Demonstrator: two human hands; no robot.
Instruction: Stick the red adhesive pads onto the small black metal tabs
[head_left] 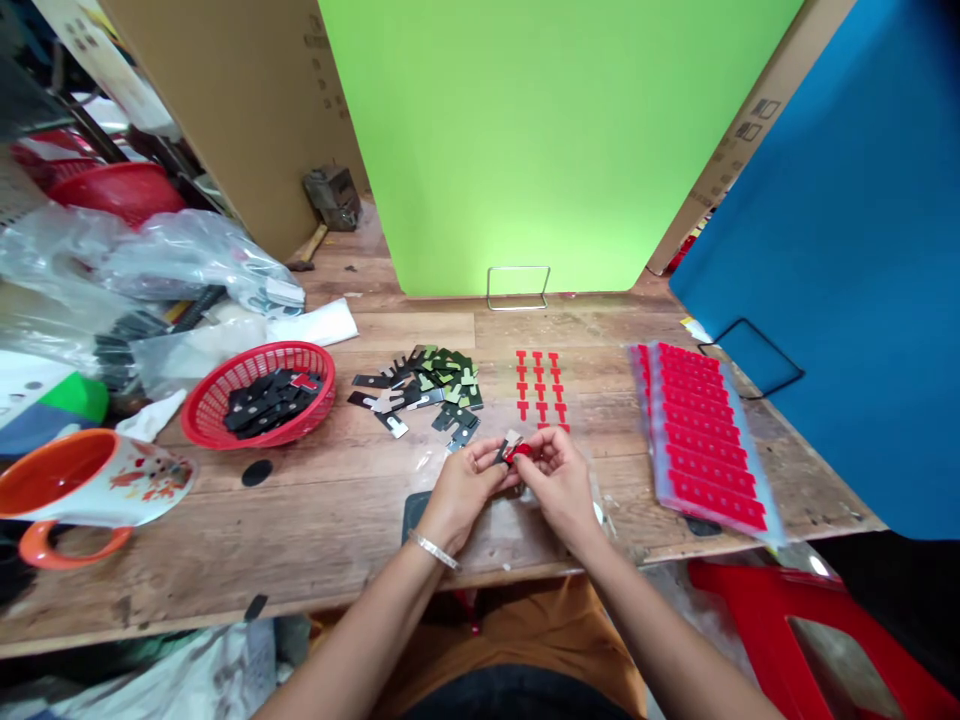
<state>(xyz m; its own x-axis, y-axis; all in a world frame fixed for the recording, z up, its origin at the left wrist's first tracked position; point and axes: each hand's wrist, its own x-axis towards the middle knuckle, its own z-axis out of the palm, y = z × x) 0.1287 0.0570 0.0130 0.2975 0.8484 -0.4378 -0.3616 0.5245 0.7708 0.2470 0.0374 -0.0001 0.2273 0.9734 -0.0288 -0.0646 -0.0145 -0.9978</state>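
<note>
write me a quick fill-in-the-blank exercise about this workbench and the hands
A bracelet circles the wrist of the ____ hand.
Beyond the hands, loose red T-shaped pieces lie in ____ columns.
The plastic basket holding mostly black flat pieces is coloured ____.
The printed mug has a handle coloured ____.

Missing words: left; three; red; orange.

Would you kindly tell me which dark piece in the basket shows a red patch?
The dark piece toward the right rim of the red basket; it shows a red patch, the others look plain.
</note>
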